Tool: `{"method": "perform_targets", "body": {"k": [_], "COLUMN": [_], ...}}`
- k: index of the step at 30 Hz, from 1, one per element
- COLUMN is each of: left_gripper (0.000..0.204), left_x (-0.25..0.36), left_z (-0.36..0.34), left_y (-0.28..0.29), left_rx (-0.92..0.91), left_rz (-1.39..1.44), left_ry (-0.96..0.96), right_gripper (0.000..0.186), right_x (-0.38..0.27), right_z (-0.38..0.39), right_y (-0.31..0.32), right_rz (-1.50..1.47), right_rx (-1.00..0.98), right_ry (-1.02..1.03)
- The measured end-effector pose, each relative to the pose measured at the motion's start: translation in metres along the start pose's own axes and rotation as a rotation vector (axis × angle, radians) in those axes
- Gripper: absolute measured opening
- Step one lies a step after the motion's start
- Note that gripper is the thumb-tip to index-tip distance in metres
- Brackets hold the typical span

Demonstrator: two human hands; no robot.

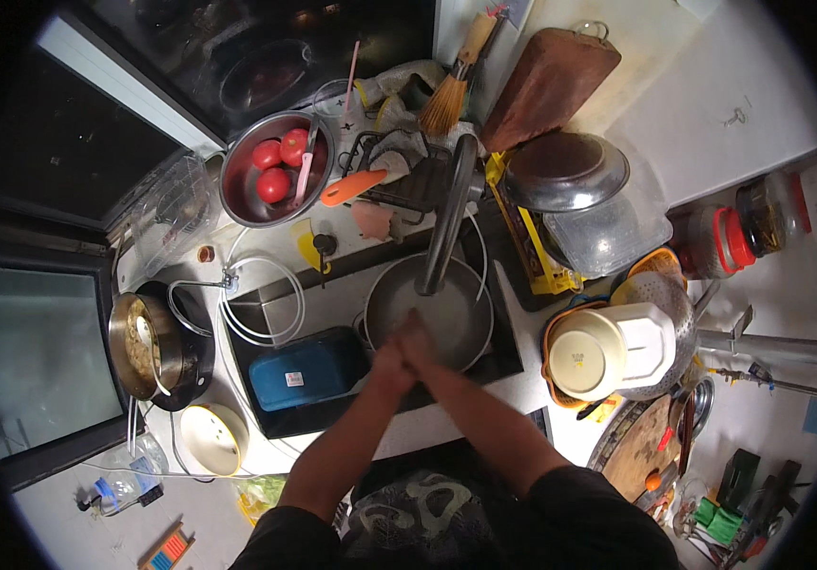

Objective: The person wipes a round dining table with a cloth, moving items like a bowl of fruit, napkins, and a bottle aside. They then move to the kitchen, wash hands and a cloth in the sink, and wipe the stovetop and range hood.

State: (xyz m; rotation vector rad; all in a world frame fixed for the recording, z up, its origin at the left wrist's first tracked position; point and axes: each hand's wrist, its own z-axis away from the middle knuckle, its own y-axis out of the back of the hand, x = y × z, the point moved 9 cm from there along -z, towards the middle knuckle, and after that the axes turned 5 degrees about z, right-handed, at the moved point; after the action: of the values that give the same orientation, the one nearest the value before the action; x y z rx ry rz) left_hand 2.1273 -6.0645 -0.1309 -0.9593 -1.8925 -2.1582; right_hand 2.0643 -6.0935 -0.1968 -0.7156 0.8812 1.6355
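My left hand (393, 360) and my right hand (415, 340) meet over a round metal pot (457, 328) that stands in the dark sink (513, 350). They touch each other and are smeared by motion, so the fingers do not show clearly. I cannot make out anything held between them. Just beyond them the tall metal faucet (448, 223) reaches over the pot. Whether water runs from it is too blurred to tell. A blue rectangular basin (308, 369) lies in the sink to the left of the pot.
At the back left, a metal bowl (237, 195) holds tomatoes (273, 185) and a knife with a pink handle (304, 178). Left of the sink stand a pot with food (201, 351) and a pale bowl (212, 440). Stacked bowls and a colander (672, 313) crowd the right side.
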Motion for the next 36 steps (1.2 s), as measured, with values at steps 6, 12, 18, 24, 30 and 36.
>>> {"method": "perform_targets", "body": {"k": [6,12,18,24,30,36], "left_gripper": [0.050,0.055,0.040,0.038,0.037,0.038], "left_x": [-0.008,-0.031,-0.025,-0.004,-0.014,-0.053], "left_z": [-0.015,0.004,0.001,-0.029,-0.032,-0.033], "left_y": [-0.011,-0.031,-0.029,-0.048,-0.055,-0.091], "left_rx": [-0.455,-0.487,-0.652,-0.809,-0.707,-0.726], "left_rz": [-0.273,-0.073,-0.039,-0.627,-0.145,1.059], "left_ry": [0.097,0.354,0.299,-0.165,-0.024,0.728], "right_gripper": [0.035,0.039,0.037,0.048,0.053,0.052], "right_x": [-0.031,-0.044,-0.041,-0.018,-0.020,-0.009], "right_z": [0.052,0.020,-0.019,-0.004,-0.018,-0.022], "right_y": [-0.012,0.020,0.031,0.015,0.015,0.040], "right_rz": [0.238,0.084,0.270,0.109,0.280,0.151], "right_rx": [0.267,0.049,0.056,0.182,0.103,0.103], "right_ry": [0.201,-0.096,-0.102,-0.195,0.004,0.006]}}
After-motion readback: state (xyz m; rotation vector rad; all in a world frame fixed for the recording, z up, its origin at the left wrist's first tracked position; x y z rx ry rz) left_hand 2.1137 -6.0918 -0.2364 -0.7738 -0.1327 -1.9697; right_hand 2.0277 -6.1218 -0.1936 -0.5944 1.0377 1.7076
